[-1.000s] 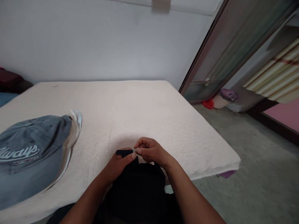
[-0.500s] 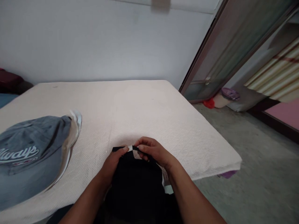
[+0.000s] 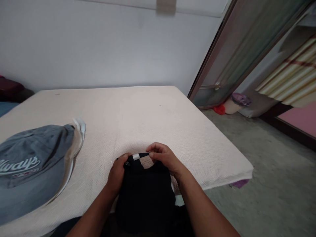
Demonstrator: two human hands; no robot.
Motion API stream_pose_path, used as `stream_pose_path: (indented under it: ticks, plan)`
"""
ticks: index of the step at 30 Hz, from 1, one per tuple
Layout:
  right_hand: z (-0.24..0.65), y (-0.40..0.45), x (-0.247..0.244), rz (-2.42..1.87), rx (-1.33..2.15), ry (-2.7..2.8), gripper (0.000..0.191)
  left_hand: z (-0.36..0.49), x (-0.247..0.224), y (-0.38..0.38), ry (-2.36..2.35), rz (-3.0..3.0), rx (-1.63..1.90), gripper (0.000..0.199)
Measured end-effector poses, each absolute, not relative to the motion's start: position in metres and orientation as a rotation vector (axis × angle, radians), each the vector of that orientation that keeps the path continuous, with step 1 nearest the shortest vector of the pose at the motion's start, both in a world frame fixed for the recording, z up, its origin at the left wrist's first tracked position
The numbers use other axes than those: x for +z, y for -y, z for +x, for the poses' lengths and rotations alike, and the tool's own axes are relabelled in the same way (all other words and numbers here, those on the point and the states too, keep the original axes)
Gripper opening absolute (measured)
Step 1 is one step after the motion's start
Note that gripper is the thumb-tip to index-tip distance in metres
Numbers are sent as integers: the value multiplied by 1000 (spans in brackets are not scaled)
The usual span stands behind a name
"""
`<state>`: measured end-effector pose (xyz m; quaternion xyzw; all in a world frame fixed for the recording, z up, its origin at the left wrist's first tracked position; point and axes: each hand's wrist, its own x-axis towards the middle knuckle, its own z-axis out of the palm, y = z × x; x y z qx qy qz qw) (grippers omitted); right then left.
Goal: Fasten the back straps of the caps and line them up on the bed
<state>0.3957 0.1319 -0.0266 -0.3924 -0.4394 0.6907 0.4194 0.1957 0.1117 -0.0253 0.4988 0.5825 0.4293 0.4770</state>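
Observation:
A black cap [image 3: 145,197] is held close to my body at the near edge of the bed, its back opening turned away from me. Across that opening runs a narrow black strap with a white tag [image 3: 136,156] on it. My left hand [image 3: 117,174] is closed on the strap's left end, by a small shiny buckle-like piece [image 3: 127,163]. Thumb and fingers of my right hand [image 3: 165,159] pinch the strap's right side. A grey cap [image 3: 32,144] with white lettering lies to the left, on top of other light-coloured caps [image 3: 80,131].
The bed [image 3: 158,115] has a cream textured cover and meets a white wall [image 3: 103,46]. Beyond its right edge are the grey floor [image 3: 271,158], a glass door [image 3: 237,46], a bin with a purple liner [image 3: 240,99] and a striped curtain [image 3: 293,75].
My left hand has slid left along the strap, uncovering the white tag and shiny piece. My right hand has shifted slightly right, and the opening under the strap shows wider.

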Motion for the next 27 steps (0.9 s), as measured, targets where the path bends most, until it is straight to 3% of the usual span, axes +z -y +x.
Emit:
stream_pose_path:
  ticks: [3,11,27]
  plan:
    - [397,-132,-27,-1028,1695,1106,12,198,-21,-113,-1284,1179,1000,29]
    - [390,-132,-30,-1019,1791,1413,25,202,-19,-110,-1258,1270,943,15]
    - [377,-134,-36,-1059,1675,1372,24,205,-33,-110,-1103,1283,1120,10]
